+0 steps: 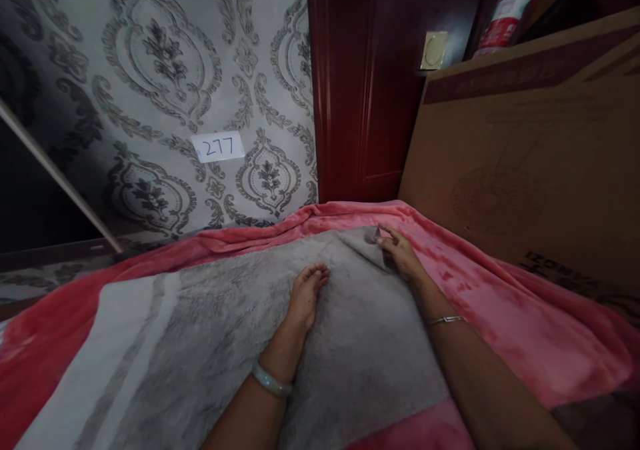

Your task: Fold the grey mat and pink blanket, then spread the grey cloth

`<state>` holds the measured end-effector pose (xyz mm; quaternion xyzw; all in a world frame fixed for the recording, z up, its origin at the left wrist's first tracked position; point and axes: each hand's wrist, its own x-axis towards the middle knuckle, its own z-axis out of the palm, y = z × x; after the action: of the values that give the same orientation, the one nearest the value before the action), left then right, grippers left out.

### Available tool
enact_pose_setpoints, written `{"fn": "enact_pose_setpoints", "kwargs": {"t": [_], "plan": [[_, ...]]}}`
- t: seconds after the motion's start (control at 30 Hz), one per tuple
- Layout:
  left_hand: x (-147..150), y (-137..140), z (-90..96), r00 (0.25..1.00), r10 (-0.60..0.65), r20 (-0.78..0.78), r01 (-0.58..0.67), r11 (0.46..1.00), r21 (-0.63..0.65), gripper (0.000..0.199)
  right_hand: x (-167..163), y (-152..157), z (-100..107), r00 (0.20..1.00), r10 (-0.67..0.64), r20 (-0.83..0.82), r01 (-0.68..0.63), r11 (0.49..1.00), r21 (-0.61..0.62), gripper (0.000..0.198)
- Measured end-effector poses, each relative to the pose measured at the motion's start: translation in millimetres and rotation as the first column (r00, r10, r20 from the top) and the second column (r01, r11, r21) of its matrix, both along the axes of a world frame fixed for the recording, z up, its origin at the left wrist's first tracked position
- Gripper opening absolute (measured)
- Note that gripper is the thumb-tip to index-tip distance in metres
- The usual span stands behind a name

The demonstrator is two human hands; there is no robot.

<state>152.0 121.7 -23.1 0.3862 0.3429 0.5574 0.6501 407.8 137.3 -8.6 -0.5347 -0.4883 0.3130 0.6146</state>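
Note:
A grey towel with a white band along its left end lies spread over a pink blanket. At its far right corner, my right hand is closed in a pinch, and the cloth there is lifted and folded a little. My left hand rests on the towel near the middle, fingers loosely bent and nothing visible in them. A pale bangle circles my left wrist; a thin metal bracelet is on my right.
A large cardboard box stands along the right side, with a bottle behind its top edge. Patterned wallpaper bearing a label marked 277 and a dark red door rise behind the blanket. A pale rod slants at left.

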Motion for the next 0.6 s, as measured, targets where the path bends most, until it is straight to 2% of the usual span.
{"fn": "enact_pose_setpoints", "kwargs": {"t": [0.1,0.23,0.33,0.4,0.47,0.53,0.6], "plan": [[0.3,-0.2,0.1,1.000,0.001,-0.003,-0.001,1.000,0.007,0.020,1.2,-0.4,1.0,0.992,0.075,-0.097,-0.081,0.995,-0.063,0.068],[1.0,-0.9,0.6,1.000,0.007,-0.010,-0.007,1.000,0.014,0.021,0.6,3.9,0.9,0.979,0.079,-0.190,-0.105,0.986,-0.128,0.058],[1.4,-1.4,0.7,1.000,0.005,-0.007,-0.005,1.000,0.012,0.022,-3.1,7.1,-2.2,0.977,0.075,-0.197,-0.105,0.984,-0.143,0.059],[1.5,-1.5,0.6,1.000,0.006,-0.002,-0.006,1.000,0.008,0.021,-7.3,9.5,-3.0,0.990,0.061,-0.125,-0.075,0.990,-0.117,0.061],[1.5,-1.6,0.4,1.000,0.006,-0.005,-0.006,1.000,0.001,0.020,-10.7,14.3,0.2,0.999,0.023,0.034,-0.021,0.997,-0.070,0.057],[1.7,-1.8,-0.2,1.000,0.007,-0.013,-0.007,1.000,0.000,0.019,-11.2,22.8,8.2,0.985,-0.023,0.172,0.029,0.999,-0.031,0.051],[2.0,-2.1,-1.2,1.000,0.015,-0.018,-0.015,1.000,0.010,0.019,-8.2,34.9,18.8,0.976,-0.053,0.212,0.060,0.998,-0.026,0.049]]}}
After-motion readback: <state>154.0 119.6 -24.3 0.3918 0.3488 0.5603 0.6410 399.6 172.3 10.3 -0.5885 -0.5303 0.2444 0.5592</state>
